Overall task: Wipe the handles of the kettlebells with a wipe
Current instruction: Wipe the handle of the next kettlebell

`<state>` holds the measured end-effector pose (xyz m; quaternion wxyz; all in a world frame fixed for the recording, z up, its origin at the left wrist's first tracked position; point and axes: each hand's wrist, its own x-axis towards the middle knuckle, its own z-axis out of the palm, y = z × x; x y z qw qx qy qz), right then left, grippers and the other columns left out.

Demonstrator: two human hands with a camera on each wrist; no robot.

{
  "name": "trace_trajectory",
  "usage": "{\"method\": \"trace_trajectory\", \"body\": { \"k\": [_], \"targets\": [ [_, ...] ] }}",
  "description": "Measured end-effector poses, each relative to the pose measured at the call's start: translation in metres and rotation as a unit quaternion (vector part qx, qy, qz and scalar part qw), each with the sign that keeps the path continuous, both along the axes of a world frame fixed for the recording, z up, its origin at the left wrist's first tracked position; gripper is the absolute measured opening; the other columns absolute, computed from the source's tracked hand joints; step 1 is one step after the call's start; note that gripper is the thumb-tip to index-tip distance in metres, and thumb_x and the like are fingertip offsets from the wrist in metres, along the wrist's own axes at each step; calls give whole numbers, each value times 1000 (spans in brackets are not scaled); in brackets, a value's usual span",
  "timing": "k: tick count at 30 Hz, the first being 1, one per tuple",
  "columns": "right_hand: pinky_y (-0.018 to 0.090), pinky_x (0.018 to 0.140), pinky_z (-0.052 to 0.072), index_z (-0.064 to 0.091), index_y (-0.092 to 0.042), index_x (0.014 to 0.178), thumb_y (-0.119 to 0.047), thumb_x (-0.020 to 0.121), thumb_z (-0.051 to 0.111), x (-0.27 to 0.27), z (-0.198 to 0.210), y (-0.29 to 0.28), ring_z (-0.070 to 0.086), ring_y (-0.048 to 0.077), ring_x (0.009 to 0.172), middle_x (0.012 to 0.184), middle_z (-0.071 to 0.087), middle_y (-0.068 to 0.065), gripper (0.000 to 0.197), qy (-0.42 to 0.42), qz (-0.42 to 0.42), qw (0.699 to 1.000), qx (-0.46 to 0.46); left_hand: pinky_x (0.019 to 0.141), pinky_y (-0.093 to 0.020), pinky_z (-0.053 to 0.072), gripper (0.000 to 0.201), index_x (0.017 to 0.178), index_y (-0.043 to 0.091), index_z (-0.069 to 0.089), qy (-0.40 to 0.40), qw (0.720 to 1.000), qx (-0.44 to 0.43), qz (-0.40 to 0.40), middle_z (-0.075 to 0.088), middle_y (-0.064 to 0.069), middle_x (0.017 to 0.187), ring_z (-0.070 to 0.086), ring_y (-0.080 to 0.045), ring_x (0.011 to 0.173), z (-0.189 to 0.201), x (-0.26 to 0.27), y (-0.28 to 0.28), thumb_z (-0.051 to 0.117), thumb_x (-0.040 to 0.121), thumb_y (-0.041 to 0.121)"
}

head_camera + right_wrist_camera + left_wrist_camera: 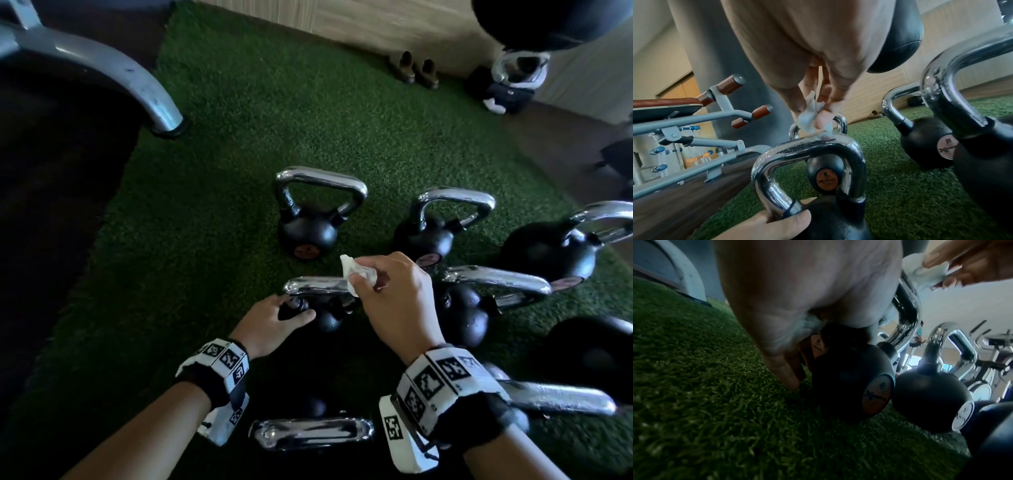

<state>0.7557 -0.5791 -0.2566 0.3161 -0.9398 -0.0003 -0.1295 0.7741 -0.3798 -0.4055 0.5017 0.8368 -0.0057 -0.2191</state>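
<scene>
Green turf [239, 137] covers the floor, with a dark mat [51, 205] along its left edge. A grey bench [684, 129] with brown pads stands there, and a pair of shoes [416, 70] sits by the wooden wall [342, 20].

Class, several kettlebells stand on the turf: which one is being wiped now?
The small kettlebell nearest the person: the left hand grips its base while the right hand presses the wipe on its chrome handle.
</scene>
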Motion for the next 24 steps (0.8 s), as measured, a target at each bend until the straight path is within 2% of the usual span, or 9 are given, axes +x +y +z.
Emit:
{"method": "trace_trajectory", "body": {
  "k": [4, 6, 9, 11, 13, 15, 18, 21, 24],
  "targets": [
    [-1, 68, 38, 81, -17, 100, -10, 84, 80, 3, -11, 16, 53, -5, 66, 84, 59, -8, 17, -10, 69, 997, -21, 104, -35, 50, 54, 106, 42, 73, 10, 999, -38, 32, 72, 13, 114, 66, -6, 108, -2, 0, -4, 66, 67, 79],
    [10, 66, 44, 82, -16, 98, -8, 86, 76, 3, -19, 21, 57, 6, 67, 85, 61, -3, 16, -5, 83, 996, -31, 104, -33, 48, 40, 102, 44, 72, 11, 999, -41, 35, 72, 12, 115, 65, -7, 110, 0, -1, -5, 70, 74, 73],
    [15, 66, 44, 81, -12, 91, -7, 86, 77, 4, -23, 14, 64, 16, 72, 85, 65, 0, 9, -6, 55, 998, -35, 103, -31, 48, 21, 99, 45, 70, 5, 998, -40, 41, 72, 14, 112, 65, -2, 107, -3, -4, -6, 72, 86, 61],
    [13, 64, 39, 80, -11, 89, -8, 87, 76, 5, -22, 2, 65, 20, 74, 85, 67, 3, 5, -1, 14, 999, -33, 102, -30, 50, 37, 104, 43, 72, 2, 998, -47, 51, 73, 15, 111, 66, 0, 106, -7, -6, -6, 71, 80, 70],
    [7, 59, 37, 80, -11, 88, -14, 92, 73, 7, -22, -10, 62, 17, 71, 82, 65, 0, 8, 23, -14, 999, -41, 102, -29, 50, 52, 112, 41, 72, -2, 997, -51, 50, 73, 16, 113, 66, 1, 107, -8, -7, -7, 67, 75, 78],
    [0, 60, 36, 80, -14, 89, -18, 93, 73, 8, -23, -15, 55, 10, 66, 79, 61, -4, 10, 17, 2, 999, -51, 101, -26, 49, 47, 114, 40, 72, -6, 998, -50, 49, 72, 18, 115, 65, 2, 108, -7, -8, -6, 68, 81, 73],
    [-3, 67, 36, 81, -16, 92, -10, 90, 74, 8, -26, -20, 53, 0, 66, 79, 62, -5, 9, -12, 57, 997, -46, 98, -23, 49, 42, 113, 41, 72, -2, 997, -57, 45, 72, 19, 115, 65, 3, 108, -5, -9, -5, 68, 83, 70],
    [0, 69, 39, 80, -20, 86, -14, 91, 73, 13, -31, -41, 58, 5, 70, 78, 67, -5, 10, 69, 30, 996, -48, 94, -19, 48, 33, 110, 42, 73, -3, 997, -57, 44, 73, 21, 111, 65, 8, 105, -2, -9, -6, 69, 87, 65],
    [18, 67, 53, 72, -19, 75, -18, 93, 69, 18, -41, -57, 67, 16, 67, 68, 68, 4, 18, 160, 18, 986, -35, 91, -18, 48, 17, 101, 44, 74, -8, 996, -74, 53, 74, 26, 105, 66, 10, 101, 1, -10, -7, 71, 90, 55]
  ]
}}
